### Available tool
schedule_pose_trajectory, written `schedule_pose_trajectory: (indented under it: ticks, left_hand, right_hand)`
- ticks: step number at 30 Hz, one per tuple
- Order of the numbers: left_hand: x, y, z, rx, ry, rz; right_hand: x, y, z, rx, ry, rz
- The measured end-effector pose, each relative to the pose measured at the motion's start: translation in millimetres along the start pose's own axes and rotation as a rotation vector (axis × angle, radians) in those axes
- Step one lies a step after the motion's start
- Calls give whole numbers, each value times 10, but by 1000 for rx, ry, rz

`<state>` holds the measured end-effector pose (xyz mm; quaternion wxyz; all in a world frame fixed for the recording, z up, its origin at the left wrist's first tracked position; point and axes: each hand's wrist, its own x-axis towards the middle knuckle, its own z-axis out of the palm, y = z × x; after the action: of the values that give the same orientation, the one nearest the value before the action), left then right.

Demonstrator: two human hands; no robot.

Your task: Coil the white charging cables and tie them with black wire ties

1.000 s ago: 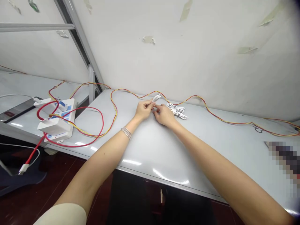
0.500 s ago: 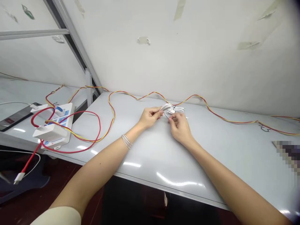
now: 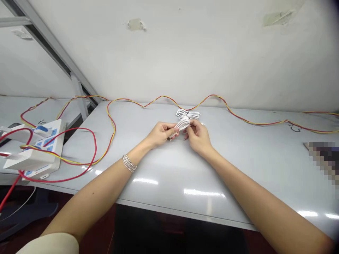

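Observation:
My left hand is closed around one end of a folded white cable, thumb on top. The cable's looped end points up and to the right, held just above the table. Against that looped end is my right hand, its thumb and fingers pinched together at the cable's right side. The fingers hide what lies between them, and no black tie shows there. Right behind, a second bundle of white cable lies on the table, bound around its middle with a dark tie.
A red and yellow twisted wire snakes along the back of the grey table, below a white wall. At left stands a white power strip with plugs and a red cable loop. Black tie scraps and a blurred object lie right.
The view has shifted. My left hand has drawn the held cable toward me, apart from the other bundle. My right hand has come up against it; the black tie it pinched is hidden.

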<state>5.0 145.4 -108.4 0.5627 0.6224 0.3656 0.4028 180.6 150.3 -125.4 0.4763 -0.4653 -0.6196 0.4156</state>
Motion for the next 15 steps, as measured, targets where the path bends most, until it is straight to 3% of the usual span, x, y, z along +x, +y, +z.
schedule_pose_trajectory:
  ticks: [7, 15]
  left_hand:
    - [1, 3, -3, -35, -32, 3]
    - [-4, -9, 10, -63, 48, 9]
  right_hand:
    - [-13, -5, -15, -147, -130, -165]
    - [-8, -3, -15, -18, -185, -111]
